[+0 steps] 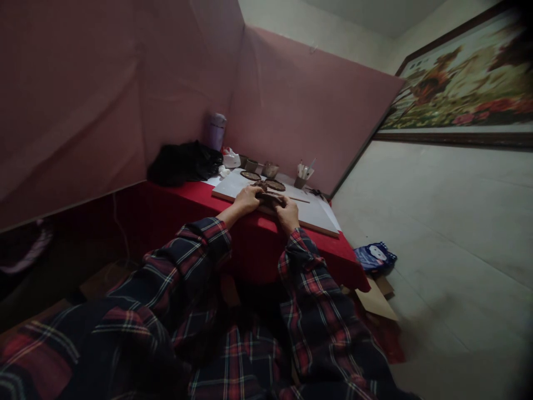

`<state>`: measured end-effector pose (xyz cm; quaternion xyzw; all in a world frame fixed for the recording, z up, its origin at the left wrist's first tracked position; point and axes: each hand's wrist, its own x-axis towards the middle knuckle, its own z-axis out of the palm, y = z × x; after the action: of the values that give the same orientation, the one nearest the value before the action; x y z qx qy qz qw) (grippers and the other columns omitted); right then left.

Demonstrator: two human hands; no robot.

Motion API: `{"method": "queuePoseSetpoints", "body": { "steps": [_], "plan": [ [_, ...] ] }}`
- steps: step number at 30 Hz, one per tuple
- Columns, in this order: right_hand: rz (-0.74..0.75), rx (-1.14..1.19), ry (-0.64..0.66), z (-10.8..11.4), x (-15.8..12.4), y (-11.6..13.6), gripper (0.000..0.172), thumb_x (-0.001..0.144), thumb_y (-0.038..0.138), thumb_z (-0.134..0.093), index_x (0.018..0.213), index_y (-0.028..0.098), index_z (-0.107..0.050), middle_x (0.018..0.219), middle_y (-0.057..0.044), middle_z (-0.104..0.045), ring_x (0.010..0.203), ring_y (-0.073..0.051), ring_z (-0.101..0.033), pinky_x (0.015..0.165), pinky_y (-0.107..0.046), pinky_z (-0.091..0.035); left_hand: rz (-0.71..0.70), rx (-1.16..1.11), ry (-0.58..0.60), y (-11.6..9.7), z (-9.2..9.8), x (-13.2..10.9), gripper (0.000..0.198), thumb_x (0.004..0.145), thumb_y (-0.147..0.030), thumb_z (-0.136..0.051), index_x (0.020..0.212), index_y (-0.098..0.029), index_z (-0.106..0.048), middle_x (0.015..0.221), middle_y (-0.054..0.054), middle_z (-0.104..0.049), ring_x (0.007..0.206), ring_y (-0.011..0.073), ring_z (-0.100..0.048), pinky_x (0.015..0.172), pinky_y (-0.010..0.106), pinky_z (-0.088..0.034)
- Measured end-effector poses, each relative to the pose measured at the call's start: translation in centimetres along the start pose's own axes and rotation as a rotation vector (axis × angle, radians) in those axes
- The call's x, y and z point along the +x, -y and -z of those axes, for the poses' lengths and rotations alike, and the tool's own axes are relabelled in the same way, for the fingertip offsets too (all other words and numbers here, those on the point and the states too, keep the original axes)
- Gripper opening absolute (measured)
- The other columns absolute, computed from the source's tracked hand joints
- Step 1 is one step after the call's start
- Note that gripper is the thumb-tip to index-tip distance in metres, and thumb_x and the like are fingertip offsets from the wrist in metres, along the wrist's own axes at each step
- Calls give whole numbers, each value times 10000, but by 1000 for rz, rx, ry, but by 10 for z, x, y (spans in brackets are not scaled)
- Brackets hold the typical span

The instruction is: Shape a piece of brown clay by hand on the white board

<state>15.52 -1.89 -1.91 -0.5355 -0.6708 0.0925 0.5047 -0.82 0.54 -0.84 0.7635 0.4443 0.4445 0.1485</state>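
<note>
head view: left hand [246, 199] and right hand [287, 210] both grip a dark flat piece [270, 198] over the white board [320, 219]

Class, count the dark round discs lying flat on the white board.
2: one disc at the board's far edge, the other disc beside it, nearer the hands. More may be hidden under the hands.

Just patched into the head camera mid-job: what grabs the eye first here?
Both hands meet on a dark flat piece at the near edge of a white board on the red-covered table: left hand, right hand. Pink partition panels wall the table in; a large framed picture hangs right.
</note>
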Motion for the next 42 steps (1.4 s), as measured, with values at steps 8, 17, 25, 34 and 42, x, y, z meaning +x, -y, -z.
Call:
{"method": "queuePoseSetpoints", "body": {
  "steps": [8,17,25,34,42],
  "plan": [
    [-21,-18,6,2,-1,4,209,749,303,-566,899,198,-665,895,-46,-706,868,-221,-624,844,-352,-478,-8,5,-5,1,-1,1,285,696,-136,-585,945,-153,-720,862,40,-690,818,180,-604,774,272,-467],
    [0,-20,7,2,-1,2,206,747,300,-574,902,202,-668,889,-38,-707,857,-215,-623,836,-349,-482,7,8,8,1,-1,1,266,704,-142,-589,934,-159,-721,862,45,-693,825,183,-608,773,277,-470],
    [-1,-3,3,2,-2,3,201,753,315,-570,888,201,-666,893,-42,-704,859,-213,-625,836,-336,-477,4,-22,-2,-2,0,0,258,698,-129,-599,924,-158,-721,856,45,-699,822,182,-610,775,275,-466],
    [10,-19,1,3,-4,6,208,754,311,-562,892,195,-665,881,-46,-703,844,-216,-620,823,-337,-476,-11,-10,6,-2,0,0,255,711,-143,-590,929,-144,-722,862,54,-696,824,187,-611,775,281,-471],
    [5,-45,-9,2,-5,7,194,755,292,-562,892,200,-664,872,-40,-703,849,-213,-622,824,-334,-472,-9,-18,5,0,-2,1,252,702,-156,-586,916,-151,-719,854,37,-688,813,174,-599,758,265,-464]
  ]
}}
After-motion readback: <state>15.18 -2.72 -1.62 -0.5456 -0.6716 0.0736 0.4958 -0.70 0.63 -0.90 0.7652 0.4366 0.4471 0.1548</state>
